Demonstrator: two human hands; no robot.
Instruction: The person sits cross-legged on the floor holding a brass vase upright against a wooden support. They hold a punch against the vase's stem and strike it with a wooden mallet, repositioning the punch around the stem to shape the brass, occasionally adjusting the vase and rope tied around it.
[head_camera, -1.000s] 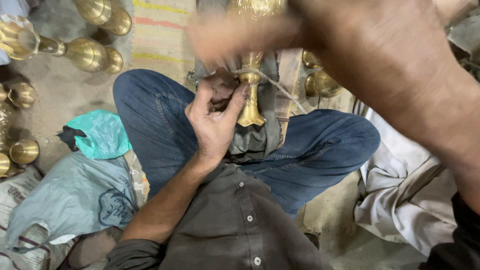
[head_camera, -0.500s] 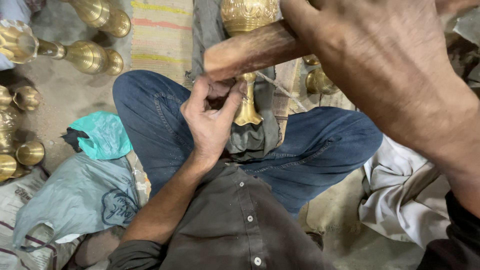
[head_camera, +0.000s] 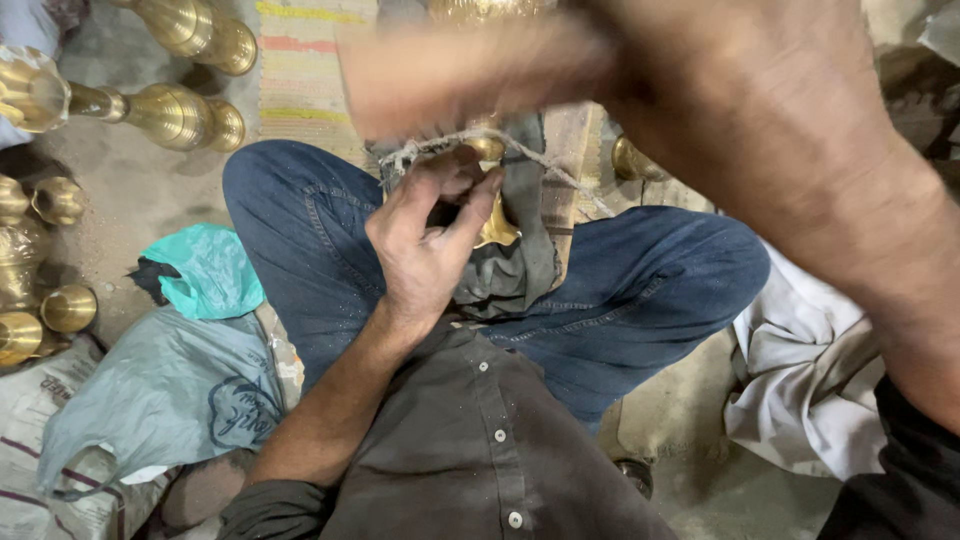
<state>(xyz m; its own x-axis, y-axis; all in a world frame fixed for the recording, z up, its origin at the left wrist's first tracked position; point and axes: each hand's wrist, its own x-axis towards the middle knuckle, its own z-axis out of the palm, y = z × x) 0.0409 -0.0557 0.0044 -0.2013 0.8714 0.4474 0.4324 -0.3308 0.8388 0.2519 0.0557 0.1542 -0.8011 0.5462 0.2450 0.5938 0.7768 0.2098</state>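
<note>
Down in the lap, the left hand (head_camera: 425, 250) closes its fingers around the flared foot of a polished brass vase-shaped piece (head_camera: 493, 215), pinning it against a grey cloth (head_camera: 525, 265) that drapes between the blue-jeaned knees (head_camera: 640, 290). The piece stands roughly upright between the thighs, its upper body mostly hidden behind the other arm. The right hand (head_camera: 720, 110) is raised close to the camera and clamped on a pale wooden mallet-like tool (head_camera: 460, 75), which is motion-blurred above the brass piece; whether it touches the brass cannot be told. A frayed whitish cord (head_camera: 545, 165) runs across the brass stem just above the left fingers. To the left, on the dusty floor, lie several more brass vases (head_camera: 175, 112) and small brass cups (head_camera: 68, 308), a crumpled teal plastic bag (head_camera: 205, 270) and a grey sack (head_camera: 165, 395). A white cloth (head_camera: 810, 385) is bunched beside the right knee.
</note>
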